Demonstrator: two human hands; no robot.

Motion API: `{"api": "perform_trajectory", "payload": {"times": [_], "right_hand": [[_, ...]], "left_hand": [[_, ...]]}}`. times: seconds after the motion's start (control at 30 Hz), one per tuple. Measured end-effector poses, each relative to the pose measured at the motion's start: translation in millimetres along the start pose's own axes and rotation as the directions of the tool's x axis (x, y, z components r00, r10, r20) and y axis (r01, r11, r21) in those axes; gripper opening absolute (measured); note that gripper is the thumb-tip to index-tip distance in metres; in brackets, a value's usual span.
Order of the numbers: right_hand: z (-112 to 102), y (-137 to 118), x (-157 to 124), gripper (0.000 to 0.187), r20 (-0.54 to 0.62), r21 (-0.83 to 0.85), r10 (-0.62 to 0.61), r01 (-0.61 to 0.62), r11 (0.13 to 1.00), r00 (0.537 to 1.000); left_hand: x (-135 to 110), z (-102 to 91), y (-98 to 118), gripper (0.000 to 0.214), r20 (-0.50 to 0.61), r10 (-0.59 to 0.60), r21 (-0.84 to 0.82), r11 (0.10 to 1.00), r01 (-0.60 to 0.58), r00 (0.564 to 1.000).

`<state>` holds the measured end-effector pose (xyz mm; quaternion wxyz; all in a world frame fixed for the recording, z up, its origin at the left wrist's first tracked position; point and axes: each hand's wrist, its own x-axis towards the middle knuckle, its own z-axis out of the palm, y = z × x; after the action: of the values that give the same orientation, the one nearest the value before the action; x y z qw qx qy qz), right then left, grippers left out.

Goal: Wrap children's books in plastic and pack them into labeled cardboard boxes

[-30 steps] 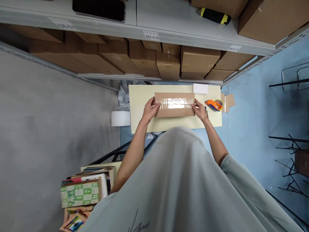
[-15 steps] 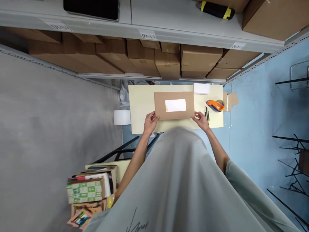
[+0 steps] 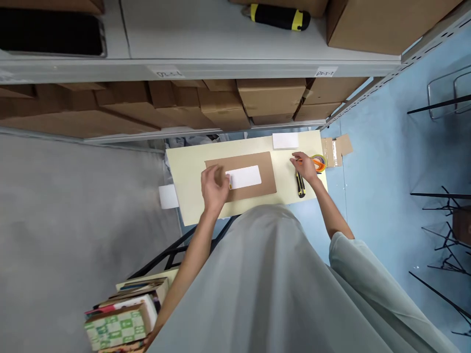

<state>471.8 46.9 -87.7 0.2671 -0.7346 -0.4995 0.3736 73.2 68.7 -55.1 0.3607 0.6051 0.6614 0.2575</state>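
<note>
A flat brown cardboard mailer (image 3: pixel 267 177) with a white label (image 3: pixel 245 177) lies on the pale yellow table. My left hand (image 3: pixel 214 190) is over its left end, fingers curved and thumb apart, holding nothing. It hides that corner; whether it touches the cardboard I cannot tell. At the table's right end my right hand (image 3: pixel 304 165) has its fingers around the orange handle of a tape dispenser (image 3: pixel 319 163), which is partly covered by the hand. Just below this hand lies a black and yellow utility knife (image 3: pixel 300 185).
The yellow table (image 3: pixel 191 166) also bears a white stack or box (image 3: pixel 285 140) at its back edge. A shelf (image 3: pixel 221 44) with cardboard boxes (image 3: pixel 272 95), a phone (image 3: pixel 51 32) and another knife (image 3: pixel 281 17) spans the front. Books (image 3: pixel 121 321) are stacked at lower left.
Both hands have let go of the mailer's near corners, and it now lies on the table. My right hand has moved right onto the tape dispenser. The view has shifted and turned.
</note>
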Motion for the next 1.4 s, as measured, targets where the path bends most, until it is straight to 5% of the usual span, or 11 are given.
{"api": "perform_trajectory", "payload": {"times": [0.23, 0.4, 0.57, 0.9, 1.2, 1.4], "right_hand": [[-15, 18, 83, 0.047, 0.134, -0.341, -0.104, 0.144, 0.929, 0.986], [5, 23, 124, 0.067, 0.269, -0.423, -0.178, 0.282, 0.861, 0.946], [36, 11, 140, 0.084, 0.398, -0.479, -0.204, 0.392, 0.785, 0.895], [49, -1, 136, 0.079, 0.399, -0.517, -0.178, 0.381, 0.766, 0.9], [41, 2, 132, 0.082, 0.387, -0.472, -0.228, 0.404, 0.784, 0.894], [44, 5, 130, 0.083, 0.382, -0.481, -0.226, 0.401, 0.78, 0.896]], "left_hand": [[77, 87.9, 79, 0.054, 0.295, 0.191, 0.026, 0.978, -0.207, 0.936], [146, 174.1, 87, 0.07, 0.553, 0.16, 0.151, 0.946, -0.287, 0.818], [184, 226.6, 81, 0.079, 0.594, 0.051, 0.302, 0.911, -0.282, 0.803], [176, 223.1, 79, 0.062, 0.604, 0.137, 0.329, 0.854, -0.402, 0.785], [180, 218.8, 84, 0.036, 0.58, 0.18, 0.298, 0.861, -0.412, 0.795], [175, 221.6, 86, 0.041, 0.541, 0.115, 0.29, 0.904, -0.314, 0.833]]}}
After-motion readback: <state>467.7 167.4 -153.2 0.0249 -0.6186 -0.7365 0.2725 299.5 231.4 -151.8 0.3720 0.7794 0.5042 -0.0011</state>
